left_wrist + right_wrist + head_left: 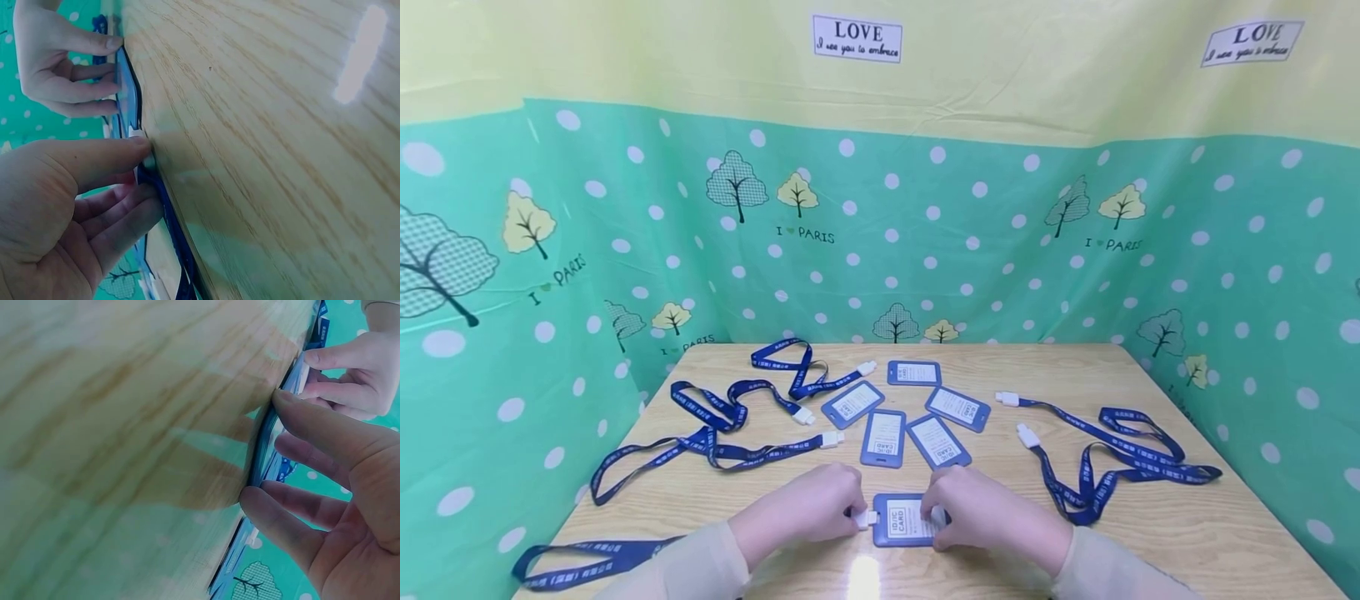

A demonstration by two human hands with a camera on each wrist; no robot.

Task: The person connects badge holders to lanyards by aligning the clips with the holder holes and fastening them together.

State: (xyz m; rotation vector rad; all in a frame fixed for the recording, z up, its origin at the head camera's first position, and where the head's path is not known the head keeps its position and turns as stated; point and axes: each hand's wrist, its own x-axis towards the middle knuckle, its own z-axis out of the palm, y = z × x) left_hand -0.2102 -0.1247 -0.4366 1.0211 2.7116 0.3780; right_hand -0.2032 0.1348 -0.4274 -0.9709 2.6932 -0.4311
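Note:
A blue badge holder (904,523) with a white ID/IC card insert lies flat near the table's front, slotted end to the left. My right hand (981,510) grips its right part, thumb and fingers at opposite long edges. At the slotted end, my left hand (822,506) pinches the white plastic clip (867,519) of a lanyard between thumb and fingers. The clip's tip is right at the slot. From that clip the blue strap (174,219) trails away below the left hand in the left wrist view; its loop (591,565) emerges left of my sleeve.
Several more badge holders (883,439) lie behind the hands mid-table. Blue lanyards with white clips lie in loose loops at left (767,454) and right (1097,483). A green and yellow printed curtain (910,225) surrounds the wooden table (1195,542) at back and sides.

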